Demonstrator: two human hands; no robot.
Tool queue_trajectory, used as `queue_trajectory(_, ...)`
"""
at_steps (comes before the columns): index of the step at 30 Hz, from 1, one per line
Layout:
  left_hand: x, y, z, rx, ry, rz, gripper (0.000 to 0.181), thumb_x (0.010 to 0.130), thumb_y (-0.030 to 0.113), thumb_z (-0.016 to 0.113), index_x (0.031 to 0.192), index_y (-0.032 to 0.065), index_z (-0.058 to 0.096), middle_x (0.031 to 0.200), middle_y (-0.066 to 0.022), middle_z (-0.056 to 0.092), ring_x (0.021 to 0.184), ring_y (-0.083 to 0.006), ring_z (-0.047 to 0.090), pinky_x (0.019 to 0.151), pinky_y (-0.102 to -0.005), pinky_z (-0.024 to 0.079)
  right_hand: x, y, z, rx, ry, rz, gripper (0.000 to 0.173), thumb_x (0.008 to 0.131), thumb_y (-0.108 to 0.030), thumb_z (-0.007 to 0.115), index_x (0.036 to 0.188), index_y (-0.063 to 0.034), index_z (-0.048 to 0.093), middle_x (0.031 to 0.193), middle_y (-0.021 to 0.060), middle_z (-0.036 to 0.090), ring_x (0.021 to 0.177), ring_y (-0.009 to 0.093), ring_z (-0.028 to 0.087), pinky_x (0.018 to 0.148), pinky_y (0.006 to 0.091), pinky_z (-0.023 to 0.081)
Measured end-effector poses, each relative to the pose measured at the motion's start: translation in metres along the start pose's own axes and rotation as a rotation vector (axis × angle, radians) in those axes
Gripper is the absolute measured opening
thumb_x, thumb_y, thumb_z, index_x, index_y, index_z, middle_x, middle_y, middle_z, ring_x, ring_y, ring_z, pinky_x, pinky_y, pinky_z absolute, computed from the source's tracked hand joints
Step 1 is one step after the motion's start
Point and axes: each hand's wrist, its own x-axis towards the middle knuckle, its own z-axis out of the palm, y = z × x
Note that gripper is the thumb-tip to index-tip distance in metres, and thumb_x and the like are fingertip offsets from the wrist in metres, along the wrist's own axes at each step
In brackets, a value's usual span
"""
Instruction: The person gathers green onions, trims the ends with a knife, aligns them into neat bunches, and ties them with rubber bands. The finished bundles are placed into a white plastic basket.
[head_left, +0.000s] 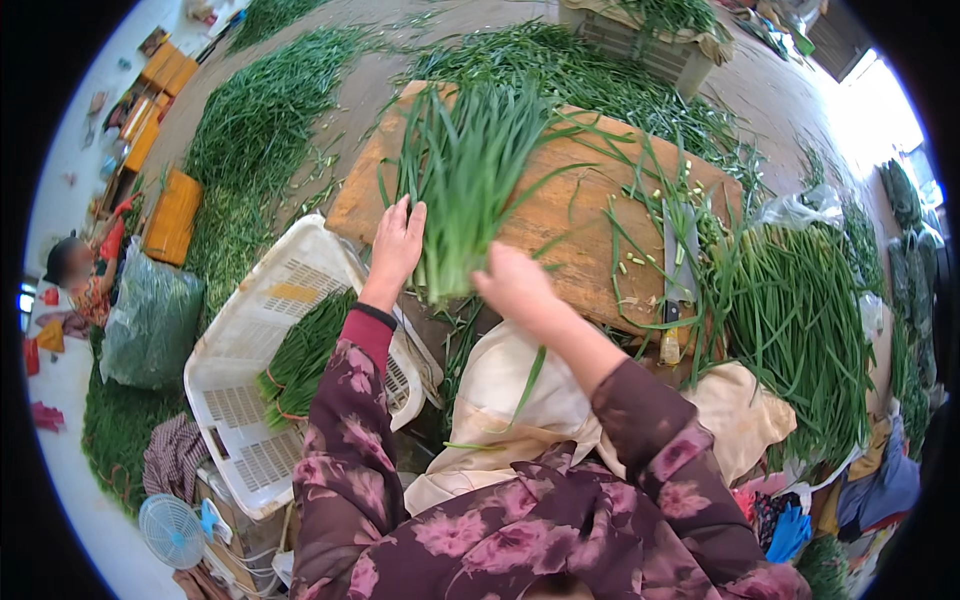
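Observation:
A loose bunch of long green garlic chives (472, 172) lies across a worn wooden board (577, 217), its pale stem ends towards me and partly blurred. Against the left side of the bunch rests my left hand (397, 244), fingers spread slightly. My right hand (517, 285), blurred, is curled at the right of the stem ends; whether it grips any stems cannot be told. A knife (679, 262) lies on the board's right part, its taped handle over the near edge, among loose leaves and cut stem bits. One loose leaf (531, 384) hangs on the pale cloth over my lap.
At left, a white plastic basket (259, 469) holds banded green bundles (315, 352). A large heap of chives (799, 330) stands at right. Cut greens (255, 112) cover the floor beyond. A seated person (90, 281) is at far left, near a fan (172, 531).

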Motion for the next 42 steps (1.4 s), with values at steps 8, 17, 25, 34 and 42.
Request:
queue_trajectory(8,0.017,0.0,-0.014,0.169,0.009,0.109,0.065,0.095,0.046,0.05,0.14,0.0005,0.039,0.142,-0.028,0.038,0.133,-0.0407,0.035,0.11,-0.0447,0.029,-0.04,0.009,-0.049,0.2,-0.061,-0.144,0.05,0.084,-0.02,0.063,0.13,-0.0045,0.046,0.098,0.019,0.063,0.095,0.037,0.06,0.082,0.0455,0.049)
queue_trajectory(17,0.001,0.136,0.027,0.11,-0.212,0.514,0.05,0.086,0.021,0.065,0.13,0.0023,0.051,0.142,-0.0248,0.039,0.13,-0.0387,0.04,0.107,-0.0425,0.034,-0.199,0.109,-0.134,0.194,0.482,0.033,0.017,0.085,-0.007,0.064,0.101,-0.0028,0.068,0.086,0.0109,0.065,0.073,0.023,0.063,0.065,0.0317,0.05)
queue_trajectory(25,-0.065,0.254,0.112,-0.206,-0.6,0.797,0.038,0.079,0.012,0.071,0.114,0.0032,0.062,0.137,-0.0219,0.047,0.118,-0.0368,0.054,0.095,-0.0388,0.047,-0.262,0.123,-0.222,0.085,0.783,0.135,0.018,0.082,-0.002,0.064,0.1,-0.0031,0.068,0.089,0.0121,0.065,0.083,0.027,0.065,0.072,0.0342,0.052)
queue_trajectory(34,-0.094,0.301,0.148,-0.188,-0.784,0.837,0.033,0.081,0.014,0.068,0.113,0.0042,0.063,0.132,-0.0213,0.05,0.113,-0.0375,0.056,0.093,-0.0405,0.047,-0.219,0.291,-0.37,-0.806,0.596,0.485,0.09,0.075,-0.055,0.069,0.143,-0.0066,0.035,0.146,0.0187,0.037,0.135,0.034,0.036,0.111,0.0467,0.028)
queue_trajectory(42,-0.088,0.295,0.159,-0.132,-0.789,0.805,0.03,0.082,0.014,0.066,0.111,0.0051,0.064,0.129,-0.0175,0.054,0.104,-0.0327,0.06,0.088,-0.0388,0.049,-0.201,0.34,-0.406,-0.462,0.256,0.79,0.118,0.056,-0.061,0.078,0.147,-0.0071,0.026,0.134,0.019,0.051,0.122,0.034,0.051,0.102,0.0468,0.039)
